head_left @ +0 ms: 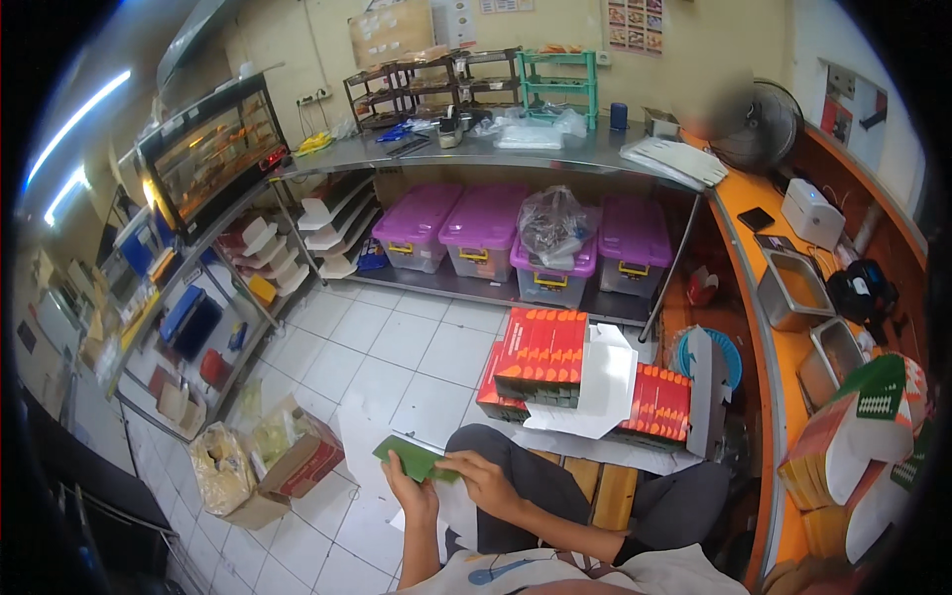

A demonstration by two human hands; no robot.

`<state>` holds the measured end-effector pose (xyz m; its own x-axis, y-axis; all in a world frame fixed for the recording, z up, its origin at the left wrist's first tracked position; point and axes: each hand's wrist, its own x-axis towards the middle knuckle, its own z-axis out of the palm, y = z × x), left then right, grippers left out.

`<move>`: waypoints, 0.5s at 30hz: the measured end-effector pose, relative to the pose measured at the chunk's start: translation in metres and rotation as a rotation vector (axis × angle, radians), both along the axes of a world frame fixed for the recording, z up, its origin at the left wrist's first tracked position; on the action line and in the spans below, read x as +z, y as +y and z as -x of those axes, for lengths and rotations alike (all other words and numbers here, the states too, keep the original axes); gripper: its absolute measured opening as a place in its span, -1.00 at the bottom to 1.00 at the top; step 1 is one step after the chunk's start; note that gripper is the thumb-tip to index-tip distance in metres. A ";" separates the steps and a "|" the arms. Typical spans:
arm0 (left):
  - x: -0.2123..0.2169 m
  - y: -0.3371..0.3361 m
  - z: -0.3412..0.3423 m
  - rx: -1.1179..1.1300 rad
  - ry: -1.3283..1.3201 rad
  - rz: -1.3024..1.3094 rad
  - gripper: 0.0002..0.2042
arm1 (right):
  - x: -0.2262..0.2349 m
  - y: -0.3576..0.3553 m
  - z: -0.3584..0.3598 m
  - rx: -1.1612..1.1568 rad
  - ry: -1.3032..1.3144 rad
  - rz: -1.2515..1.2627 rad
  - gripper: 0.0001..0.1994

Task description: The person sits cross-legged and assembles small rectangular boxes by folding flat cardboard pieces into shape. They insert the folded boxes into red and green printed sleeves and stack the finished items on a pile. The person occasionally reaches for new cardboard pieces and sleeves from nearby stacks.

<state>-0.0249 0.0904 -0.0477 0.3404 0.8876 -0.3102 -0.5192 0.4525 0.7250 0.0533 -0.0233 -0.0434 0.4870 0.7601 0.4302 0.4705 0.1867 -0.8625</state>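
A small flat green piece, like card or a folded carton [408,453], is held above my lap. My left hand [410,493] grips its lower left side, thumb over the front. My right hand [480,480] is at its right edge with the fingers bent together on it. Below lies a white sheet [369,454], partly hidden by my hands and leg. Ahead to the right, red-and-orange folded cartons [540,347] stand in rows, with an opened white carton flap [607,375] against them.
A cardboard box [307,458] with plastic bags sits on the tiled floor at left. Purple-lidded bins [483,223] line the shelf under the steel table [426,159]. An orange counter [739,228] runs along the right, with metal pans [793,290] and stacked cartons [843,461].
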 end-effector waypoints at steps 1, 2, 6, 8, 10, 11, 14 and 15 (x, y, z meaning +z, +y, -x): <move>-0.009 0.006 -0.001 -0.069 -0.010 0.051 -0.79 | -0.003 -0.003 -0.007 0.028 -0.030 0.006 -0.60; -0.014 0.011 -0.004 -0.098 -0.053 0.097 -0.78 | -0.007 -0.006 -0.014 0.048 -0.059 0.013 -0.59; -0.017 0.022 -0.013 -0.196 -0.160 0.134 -0.74 | 0.006 -0.006 -0.039 0.175 -0.065 0.052 -0.59; -0.011 0.023 -0.014 -0.243 -0.157 0.043 -0.74 | 0.008 -0.004 -0.045 0.222 0.004 0.073 -0.60; -0.006 0.023 -0.018 -0.313 -0.138 -0.076 -0.75 | 0.017 -0.009 -0.049 0.215 -0.035 0.076 -0.58; -0.007 0.022 -0.019 -0.328 -0.095 -0.111 -0.75 | 0.017 -0.012 -0.050 0.166 -0.187 0.062 -0.57; 0.000 0.017 -0.025 -0.387 0.058 -0.186 -0.76 | 0.032 -0.003 -0.050 0.091 -0.579 -0.038 -0.59; 0.015 0.008 -0.027 -0.398 0.121 -0.193 -0.76 | 0.028 -0.002 -0.047 0.063 -0.579 -0.054 -0.60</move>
